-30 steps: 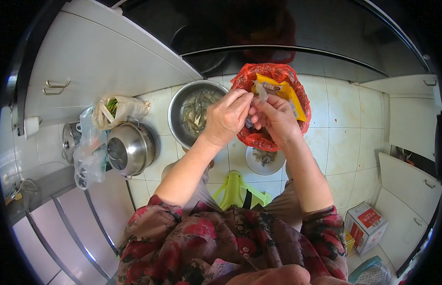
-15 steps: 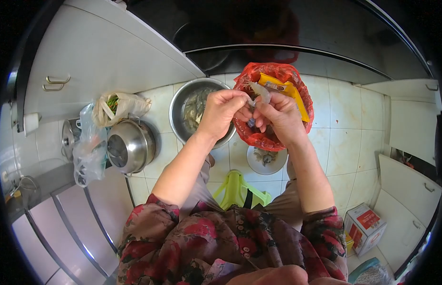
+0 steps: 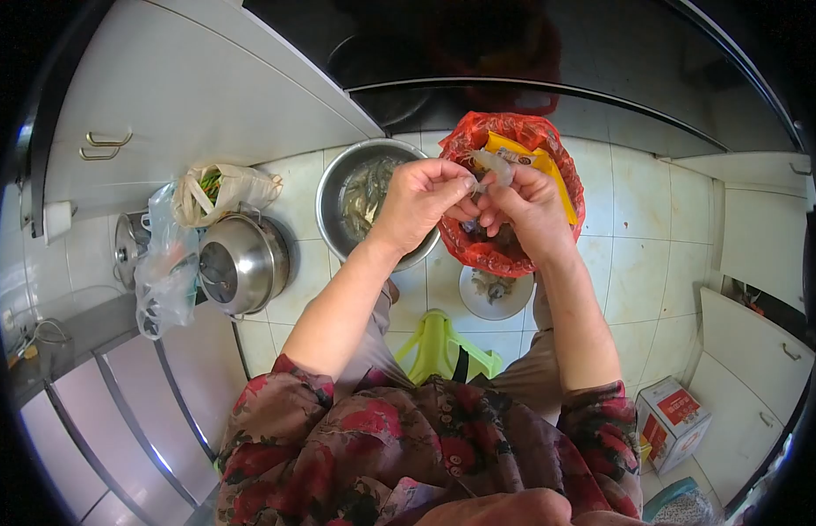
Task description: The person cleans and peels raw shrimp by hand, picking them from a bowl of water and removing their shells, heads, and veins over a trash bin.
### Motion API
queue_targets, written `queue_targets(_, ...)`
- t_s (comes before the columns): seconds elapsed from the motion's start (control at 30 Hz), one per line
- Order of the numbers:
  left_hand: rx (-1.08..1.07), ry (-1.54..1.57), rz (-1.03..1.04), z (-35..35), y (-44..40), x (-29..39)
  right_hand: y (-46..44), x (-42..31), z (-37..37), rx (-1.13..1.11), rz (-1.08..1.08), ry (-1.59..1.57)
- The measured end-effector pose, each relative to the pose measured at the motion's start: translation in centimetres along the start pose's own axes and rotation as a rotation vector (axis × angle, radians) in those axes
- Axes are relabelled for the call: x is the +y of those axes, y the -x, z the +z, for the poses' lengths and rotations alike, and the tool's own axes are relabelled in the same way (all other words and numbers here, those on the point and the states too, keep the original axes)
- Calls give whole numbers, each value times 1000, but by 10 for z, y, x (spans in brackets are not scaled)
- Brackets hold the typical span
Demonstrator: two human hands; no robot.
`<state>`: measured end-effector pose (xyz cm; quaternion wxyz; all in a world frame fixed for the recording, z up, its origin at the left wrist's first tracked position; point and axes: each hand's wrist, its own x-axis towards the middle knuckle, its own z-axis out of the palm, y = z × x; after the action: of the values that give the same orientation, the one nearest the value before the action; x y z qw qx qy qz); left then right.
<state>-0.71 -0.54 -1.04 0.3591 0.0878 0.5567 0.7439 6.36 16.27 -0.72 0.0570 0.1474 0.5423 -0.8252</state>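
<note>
A raw, greyish shrimp (image 3: 496,167) is held over the red-bagged bin (image 3: 572,175). My right hand (image 3: 535,209) is closed round its body with thumb and fingers. My left hand (image 3: 418,203) pinches at the shrimp's lower end, its fingertips almost meeting those of the right. Left of the bin, a steel basin (image 3: 324,210) contains several shrimp in water, partly hidden by my left hand. Below the bin, a white plate (image 3: 511,303) bears a few shrimp pieces. Inside the bin are a yellow packet (image 3: 557,182) and dark scraps.
A lidded steel pot (image 3: 266,263), a cloth bag with greens (image 3: 241,195) and a clear plastic bag (image 3: 158,294) stand at the left. A green stool (image 3: 434,337) is between my legs. A cardboard box (image 3: 675,421) sits at the right by white cabinets.
Both hands and the shrimp remain over the bin with small finger shifts. The shrimp is turned slightly more sideways. The whole view has shifted a little.
</note>
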Motion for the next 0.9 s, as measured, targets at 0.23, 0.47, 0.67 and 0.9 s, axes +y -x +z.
queue_targets(0.23, 42, 41, -1, 9, 0, -1, 3, -3, -2, -29, 10, -153)
queue_targets(0.47, 232, -586, 451, 24, 2, -13, 3, -2, -2, 39, -69, 232)
queue_targets(0.67, 156, -617, 424, 24, 3, -13, 4, 3, -3, 89, -84, 427)
queue_targets(0.9, 108, -516, 143, 24, 5, -4, 7, -3, -2, 89, -97, 672)
